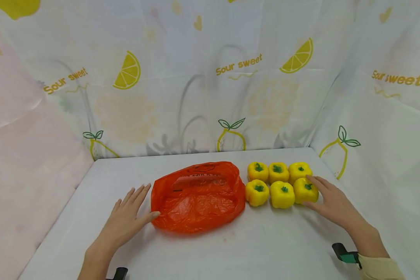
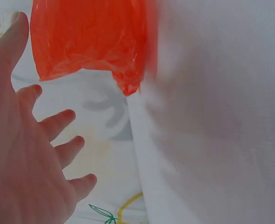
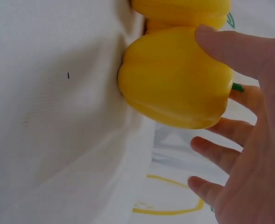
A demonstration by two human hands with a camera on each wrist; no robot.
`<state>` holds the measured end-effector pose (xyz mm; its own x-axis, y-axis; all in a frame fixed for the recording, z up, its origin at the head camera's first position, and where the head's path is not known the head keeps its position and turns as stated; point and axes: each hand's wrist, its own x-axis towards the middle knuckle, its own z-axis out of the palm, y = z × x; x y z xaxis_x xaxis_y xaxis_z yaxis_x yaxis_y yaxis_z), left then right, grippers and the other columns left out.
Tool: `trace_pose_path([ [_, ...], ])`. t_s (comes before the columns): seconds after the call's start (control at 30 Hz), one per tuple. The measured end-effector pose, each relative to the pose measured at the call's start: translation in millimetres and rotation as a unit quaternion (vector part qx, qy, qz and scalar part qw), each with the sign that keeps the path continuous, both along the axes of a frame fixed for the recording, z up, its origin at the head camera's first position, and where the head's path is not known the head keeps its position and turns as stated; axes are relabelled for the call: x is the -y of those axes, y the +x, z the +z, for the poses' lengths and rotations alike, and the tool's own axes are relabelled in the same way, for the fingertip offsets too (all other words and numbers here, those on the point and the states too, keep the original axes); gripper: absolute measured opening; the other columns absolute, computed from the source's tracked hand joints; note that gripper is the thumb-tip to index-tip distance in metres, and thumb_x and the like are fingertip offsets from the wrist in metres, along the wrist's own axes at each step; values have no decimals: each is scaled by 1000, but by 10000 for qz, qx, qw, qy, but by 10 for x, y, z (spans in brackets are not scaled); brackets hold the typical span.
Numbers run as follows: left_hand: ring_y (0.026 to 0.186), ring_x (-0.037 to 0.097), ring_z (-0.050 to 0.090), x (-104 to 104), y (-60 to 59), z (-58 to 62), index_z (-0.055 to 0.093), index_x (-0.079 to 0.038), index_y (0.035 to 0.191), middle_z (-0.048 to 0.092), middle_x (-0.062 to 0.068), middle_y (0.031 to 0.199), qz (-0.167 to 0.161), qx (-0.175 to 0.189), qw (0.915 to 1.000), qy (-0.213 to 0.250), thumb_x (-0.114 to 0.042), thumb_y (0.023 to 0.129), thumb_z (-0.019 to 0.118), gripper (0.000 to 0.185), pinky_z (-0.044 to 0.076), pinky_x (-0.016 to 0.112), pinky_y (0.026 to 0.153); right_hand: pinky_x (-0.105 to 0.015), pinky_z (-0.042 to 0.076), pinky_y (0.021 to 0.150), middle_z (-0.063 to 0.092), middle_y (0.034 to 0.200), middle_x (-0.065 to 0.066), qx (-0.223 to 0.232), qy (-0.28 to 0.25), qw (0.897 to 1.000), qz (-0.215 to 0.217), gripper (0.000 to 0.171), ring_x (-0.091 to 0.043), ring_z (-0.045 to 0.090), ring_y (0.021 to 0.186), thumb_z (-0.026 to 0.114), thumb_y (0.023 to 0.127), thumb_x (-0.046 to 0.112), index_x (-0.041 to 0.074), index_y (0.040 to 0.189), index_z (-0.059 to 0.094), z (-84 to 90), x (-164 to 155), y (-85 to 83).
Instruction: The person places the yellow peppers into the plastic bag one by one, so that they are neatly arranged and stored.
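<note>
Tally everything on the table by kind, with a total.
Yellow bell peppers: 6
Orange plastic bag: 1
Total: 7

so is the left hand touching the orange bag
Touching. The head view shows the left hand flat on the table with its thumb tip meeting the near left edge of the orange bag; the other fingers lie beside it.

Staged booth (lemon-print curtain [image 1: 210, 77] backdrop)
</note>
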<state>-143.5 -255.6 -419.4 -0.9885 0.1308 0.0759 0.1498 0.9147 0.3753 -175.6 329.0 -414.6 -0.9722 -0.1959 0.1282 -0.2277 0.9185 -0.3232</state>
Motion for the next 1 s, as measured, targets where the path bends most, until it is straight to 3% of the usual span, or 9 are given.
trace_pose_path([
  [0.13,149,40,26,-51,-11,-15,17,-36,159,28,6,164,-169,-39,9996,218,-67,88,58,88,22,73,112,-73,37,100,40,145,-32,177,-61,9998,-20,81,-54,42,126,73,88,38,2,150,35,-13,14,-6],
  [0.3,145,39,34,-109,-32,-29,25,-41,156,30,5,163,-185,368,9984,380,-70,87,56,81,36,74,104,-72,37,102,39,144,-31,294,-347,9990,22,74,-53,42,126,71,90,27,1,148,35,-34,17,-26],
  [0.47,147,39,32,-144,-41,-38,23,-40,156,28,7,164,-100,893,9937,671,-71,86,57,84,38,73,104,-71,38,102,42,140,-30,216,-579,9981,28,70,-50,45,124,72,88,19,-2,145,37,-33,18,-58],
  [0.6,148,39,30,-165,-68,-34,19,-33,158,26,8,164,-133,1046,9902,914,-65,87,61,88,39,70,106,-68,44,97,47,131,-28,189,-525,9984,-115,72,-45,52,112,75,86,25,-2,143,40,-24,26,-70],
  [0.8,148,39,29,-189,-106,-53,19,-26,159,27,10,163,-294,933,9890,1111,-47,91,66,85,38,67,109,-65,48,93,48,124,-23,119,-393,9986,-331,74,-38,53,104,75,84,30,0,142,42,4,31,-51],
  [1.0,147,38,31,-207,-130,-77,19,-22,159,29,10,162,-387,729,9883,1285,-29,92,68,83,37,67,110,-64,49,89,51,118,-22,-481,-374,9979,-225,68,-38,54,100,77,81,23,0,137,47,83,28,-27],
])
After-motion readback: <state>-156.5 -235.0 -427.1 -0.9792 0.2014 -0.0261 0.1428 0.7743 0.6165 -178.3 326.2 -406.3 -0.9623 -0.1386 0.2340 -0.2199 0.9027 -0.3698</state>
